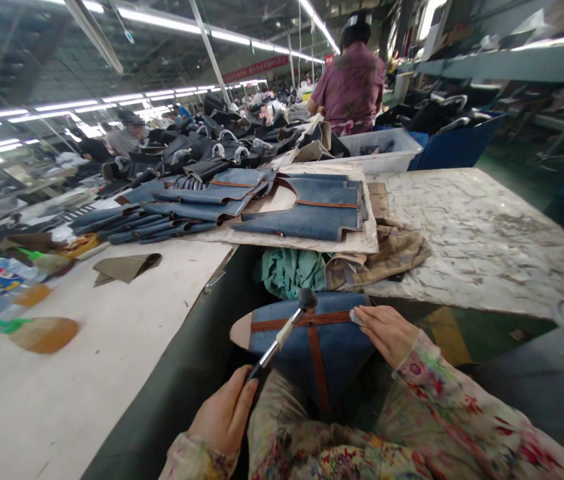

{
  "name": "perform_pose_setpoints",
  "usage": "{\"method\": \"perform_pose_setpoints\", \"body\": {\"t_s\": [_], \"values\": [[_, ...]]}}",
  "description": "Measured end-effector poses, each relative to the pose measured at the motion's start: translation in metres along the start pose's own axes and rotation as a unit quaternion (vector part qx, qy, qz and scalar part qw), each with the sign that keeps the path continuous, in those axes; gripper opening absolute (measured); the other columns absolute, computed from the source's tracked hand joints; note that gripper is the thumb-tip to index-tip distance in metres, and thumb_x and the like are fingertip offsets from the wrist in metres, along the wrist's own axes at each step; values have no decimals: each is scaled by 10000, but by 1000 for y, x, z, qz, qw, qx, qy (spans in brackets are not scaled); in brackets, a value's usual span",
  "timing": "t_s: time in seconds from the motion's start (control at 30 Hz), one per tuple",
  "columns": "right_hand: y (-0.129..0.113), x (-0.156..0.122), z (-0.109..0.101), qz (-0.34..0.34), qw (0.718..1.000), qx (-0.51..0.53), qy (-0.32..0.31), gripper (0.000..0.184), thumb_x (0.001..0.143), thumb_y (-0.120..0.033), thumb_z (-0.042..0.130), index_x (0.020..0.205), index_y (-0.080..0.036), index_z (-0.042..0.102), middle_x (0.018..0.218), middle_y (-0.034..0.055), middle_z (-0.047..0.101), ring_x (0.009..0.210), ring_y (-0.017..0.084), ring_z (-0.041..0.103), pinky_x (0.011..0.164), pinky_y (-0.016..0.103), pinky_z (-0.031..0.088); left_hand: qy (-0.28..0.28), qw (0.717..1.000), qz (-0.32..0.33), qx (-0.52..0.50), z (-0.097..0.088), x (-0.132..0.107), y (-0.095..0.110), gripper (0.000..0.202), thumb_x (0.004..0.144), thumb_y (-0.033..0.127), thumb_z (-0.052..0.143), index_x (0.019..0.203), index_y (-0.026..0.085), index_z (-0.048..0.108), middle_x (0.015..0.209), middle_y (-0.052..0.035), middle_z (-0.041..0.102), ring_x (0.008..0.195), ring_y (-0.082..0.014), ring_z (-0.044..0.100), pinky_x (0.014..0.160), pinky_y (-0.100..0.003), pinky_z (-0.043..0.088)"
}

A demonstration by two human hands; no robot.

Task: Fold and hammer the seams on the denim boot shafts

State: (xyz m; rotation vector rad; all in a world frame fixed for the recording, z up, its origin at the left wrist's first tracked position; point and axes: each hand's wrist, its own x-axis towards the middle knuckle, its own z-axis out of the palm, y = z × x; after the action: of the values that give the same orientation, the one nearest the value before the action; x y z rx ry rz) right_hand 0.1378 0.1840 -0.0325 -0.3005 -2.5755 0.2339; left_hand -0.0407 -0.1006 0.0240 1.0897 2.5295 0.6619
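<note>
My left hand [225, 410] is closed around the dark handle of a hammer [282, 337]. Its metal shaft slopes up to a round black head, which lies over a blue leather piece [339, 340]. Brown straps cross on that piece, and it has a pale tip at its left end. It rests above my lap. My right hand [387, 332] is at the right end of the strap, its fingers pressed together on a small white wad [355, 317] against the leather.
Blue leather pieces with brown strips [317, 207] lie stacked on a board ahead. Green cloth [295, 272] is bunched below. An amber bottle [45, 335] lies on the left table [127, 320]. A grey bin [532, 380] stands right. A co-worker [349, 87] stands ahead.
</note>
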Motion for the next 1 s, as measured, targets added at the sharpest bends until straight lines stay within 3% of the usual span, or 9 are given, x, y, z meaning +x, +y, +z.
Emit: {"method": "perform_pose_setpoints", "body": {"t_s": [0.07,0.23,0.37,0.53,0.7,0.83,0.9,1.0], "values": [[0,0,0,-2,1000,-3,1,336,872,-237,372,1159,-148,521,1093,85,556,1022,185,481,900,328,438,22,1000,10,0,0,-1,-4,451,832,476,240,1087,207,496,892,-38,652,795,-158,617,701,-221,463],[-1,2,0,3,1000,-3,-6,343,877,-228,345,1146,-126,532,1070,102,565,1011,192,487,893,341,441,-51,997,-23,44,7,-9,-11,401,812,429,292,1042,209,536,916,-55,659,852,-173,616,736,-234,462],[0,1,-1,1,1000,5,-13,341,881,-239,346,1165,-168,521,1088,86,561,1011,186,494,889,344,443,23,1000,-13,2,5,-15,-10,442,832,463,251,1114,218,487,1021,-51,626,909,-175,592,790,-248,446],[5,2,1,-12,1000,-11,-9,333,873,-233,373,1159,-149,523,1079,87,567,1001,184,501,883,327,448,-35,998,-47,29,10,-14,-12,389,818,391,296,1059,194,529,938,-64,650,868,-183,607,762,-264,456],[5,3,2,-28,999,-20,-3,326,868,-224,383,1145,-133,528,1070,91,569,997,182,500,878,317,445,27,1000,-11,0,11,-6,-9,442,842,442,233,1120,212,489,988,-47,634,911,-176,595,780,-252,450],[2,1,3,-13,1000,-4,-1,333,878,-233,364,1156,-131,517,1088,92,558,1016,186,484,891,335,433,-49,997,-37,48,12,-1,-2,407,838,397,264,1113,212,500,944,-54,643,866,-176,606,744,-255,451],[5,-1,6,-12,1000,5,2,331,882,-258,361,1150,-153,522,1078,85,565,1012,187,491,884,344,437,-74,995,-38,60,6,3,0,385,839,386,272,1105,234,504,966,-46,638,888,-169,596,757,-255,444],[13,-1,9,-21,1000,17,-7,332,875,-290,362,1143,-181,526,1056,75,577,994,193,510,856,348,454,-20,995,-55,82,-22,14,-9,384,841,419,279,1114,259,495,1033,-34,613,930,-165,576,791,-259,430]]}}
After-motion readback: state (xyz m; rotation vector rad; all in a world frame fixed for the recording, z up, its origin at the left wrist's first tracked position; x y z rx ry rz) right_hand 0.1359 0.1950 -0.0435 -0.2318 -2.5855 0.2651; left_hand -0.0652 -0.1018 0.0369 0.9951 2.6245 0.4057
